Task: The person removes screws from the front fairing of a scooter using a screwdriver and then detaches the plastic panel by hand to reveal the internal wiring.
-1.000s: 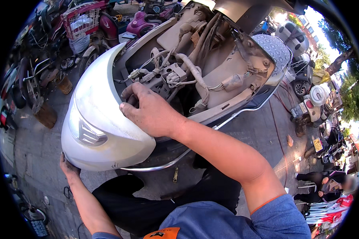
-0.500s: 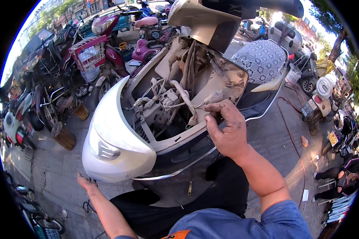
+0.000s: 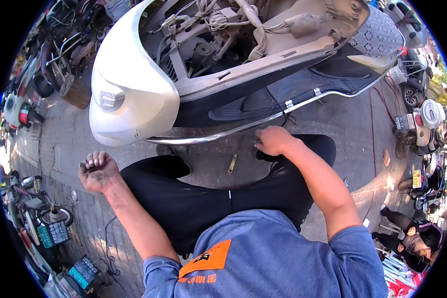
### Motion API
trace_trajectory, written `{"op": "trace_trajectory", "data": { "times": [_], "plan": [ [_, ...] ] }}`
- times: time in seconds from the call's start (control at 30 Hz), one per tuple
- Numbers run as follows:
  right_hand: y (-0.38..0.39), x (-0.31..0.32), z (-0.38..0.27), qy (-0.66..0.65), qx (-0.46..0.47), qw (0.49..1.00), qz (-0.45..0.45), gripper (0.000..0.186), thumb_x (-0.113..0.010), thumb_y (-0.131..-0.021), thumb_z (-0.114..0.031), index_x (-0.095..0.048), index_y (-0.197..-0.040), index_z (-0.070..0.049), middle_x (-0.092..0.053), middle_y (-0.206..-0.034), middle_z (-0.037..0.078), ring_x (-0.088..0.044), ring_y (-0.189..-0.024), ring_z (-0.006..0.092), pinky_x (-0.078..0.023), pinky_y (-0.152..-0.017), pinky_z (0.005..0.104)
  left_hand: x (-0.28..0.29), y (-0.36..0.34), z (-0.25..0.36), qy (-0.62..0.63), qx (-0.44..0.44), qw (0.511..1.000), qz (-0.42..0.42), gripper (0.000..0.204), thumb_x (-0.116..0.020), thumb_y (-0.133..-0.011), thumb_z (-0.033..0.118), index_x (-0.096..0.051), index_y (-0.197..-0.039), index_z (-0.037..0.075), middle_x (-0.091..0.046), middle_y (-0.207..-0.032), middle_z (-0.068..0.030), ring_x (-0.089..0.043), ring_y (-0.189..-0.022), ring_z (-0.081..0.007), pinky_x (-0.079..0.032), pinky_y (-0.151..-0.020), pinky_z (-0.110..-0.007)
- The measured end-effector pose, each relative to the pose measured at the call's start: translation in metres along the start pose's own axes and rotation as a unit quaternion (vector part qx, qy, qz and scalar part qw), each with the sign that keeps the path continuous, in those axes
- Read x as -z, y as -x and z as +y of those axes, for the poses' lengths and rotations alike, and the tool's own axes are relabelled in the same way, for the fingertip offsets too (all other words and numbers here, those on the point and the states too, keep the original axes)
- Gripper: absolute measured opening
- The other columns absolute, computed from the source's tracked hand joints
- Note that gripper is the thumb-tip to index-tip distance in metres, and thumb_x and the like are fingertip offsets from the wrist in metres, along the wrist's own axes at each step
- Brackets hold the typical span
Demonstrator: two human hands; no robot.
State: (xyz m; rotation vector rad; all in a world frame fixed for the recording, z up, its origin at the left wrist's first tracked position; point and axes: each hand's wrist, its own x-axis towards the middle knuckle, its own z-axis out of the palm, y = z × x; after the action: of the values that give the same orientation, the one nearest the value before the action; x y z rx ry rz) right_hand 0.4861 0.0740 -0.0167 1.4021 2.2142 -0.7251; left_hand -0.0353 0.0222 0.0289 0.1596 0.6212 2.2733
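Observation:
My left hand (image 3: 99, 172) is raised off to the left of my knee, palm turned up. Its fingers are loosely curled, the thumb stands apart, and nothing shows in it. My right hand (image 3: 273, 141) hangs over my right knee, back upward, with fingers and thumb drawn together; whatever they may hold is hidden. Just beyond it is the chrome side rail (image 3: 218, 137) of a scooter. The scooter's white front panel (image 3: 129, 74) is at the left, and its opened body shows dusty wiring (image 3: 223, 20). Between my feet lies a small brass-coloured tool (image 3: 232, 164).
A wooden block (image 3: 75, 92) stands left of the scooter. Parked scooters (image 3: 49, 223) line the left side. A red hose (image 3: 374, 149) runs along the ground at the right, near a brick piece (image 3: 386, 157). A seated person (image 3: 417, 238) is at the lower right.
My view has tipped downward, so the scooter sits higher. My right hand has left the wiring and come back toward my knee. My left hand has turned palm up, away from the front panel.

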Motion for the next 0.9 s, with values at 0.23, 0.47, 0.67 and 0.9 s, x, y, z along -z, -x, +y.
{"op": "trace_trajectory", "data": {
  "times": [0.23,0.47,0.67,0.9],
  "plan": [
    [-0.146,-0.155,-0.008,0.041,0.087,0.980,-0.177,0.034,-0.068,-0.090,-0.021,-0.077,-0.119,-0.007,-0.075,-0.126,0.021,-0.072,-0.120,0.0380,-0.056,-0.103,0.0487,-0.009,0.019,-0.041,-0.064,-0.042,0.997,0.019,0.032,-0.054,-0.106,0.020,-0.046,-0.077,0.013,-0.042,-0.069,0.0014,-0.039,-0.057,-0.0110,-0.035,-0.050,-0.027],
    [-0.247,-0.298,-0.032,0.127,0.058,0.956,-0.256,0.060,-0.073,-0.092,-0.029,-0.060,-0.148,-0.013,-0.062,-0.147,0.022,-0.060,-0.135,0.0394,-0.048,-0.115,0.0492,-0.021,0.015,-0.046,-0.083,-0.043,0.988,0.127,0.033,-0.057,-0.105,0.023,-0.045,-0.076,0.014,-0.040,-0.069,0.0018,-0.039,-0.058,-0.0115,-0.035,-0.050,-0.027],
    [-0.287,-0.311,-0.062,0.153,0.042,0.948,-0.275,0.062,-0.073,-0.091,-0.028,-0.059,-0.150,-0.013,-0.062,-0.147,0.022,-0.058,-0.137,0.0394,-0.048,-0.116,0.0489,-0.003,0.012,-0.030,-0.089,-0.017,0.989,0.115,0.035,-0.062,-0.101,0.028,-0.043,-0.075,0.015,-0.040,-0.068,0.0017,-0.040,-0.058,-0.0123,-0.035,-0.050,-0.028],
    [-0.271,-0.289,-0.080,0.137,0.084,0.944,-0.290,0.065,-0.073,-0.090,-0.026,-0.057,-0.152,-0.014,-0.061,-0.147,0.023,-0.056,-0.139,0.0394,-0.047,-0.117,0.0486,-0.007,0.016,-0.027,-0.117,-0.010,0.987,0.113,0.035,-0.064,-0.102,0.029,-0.044,-0.076,0.016,-0.040,-0.070,0.0023,-0.040,-0.059,-0.0111,-0.036,-0.050,-0.026]
  ]
}}
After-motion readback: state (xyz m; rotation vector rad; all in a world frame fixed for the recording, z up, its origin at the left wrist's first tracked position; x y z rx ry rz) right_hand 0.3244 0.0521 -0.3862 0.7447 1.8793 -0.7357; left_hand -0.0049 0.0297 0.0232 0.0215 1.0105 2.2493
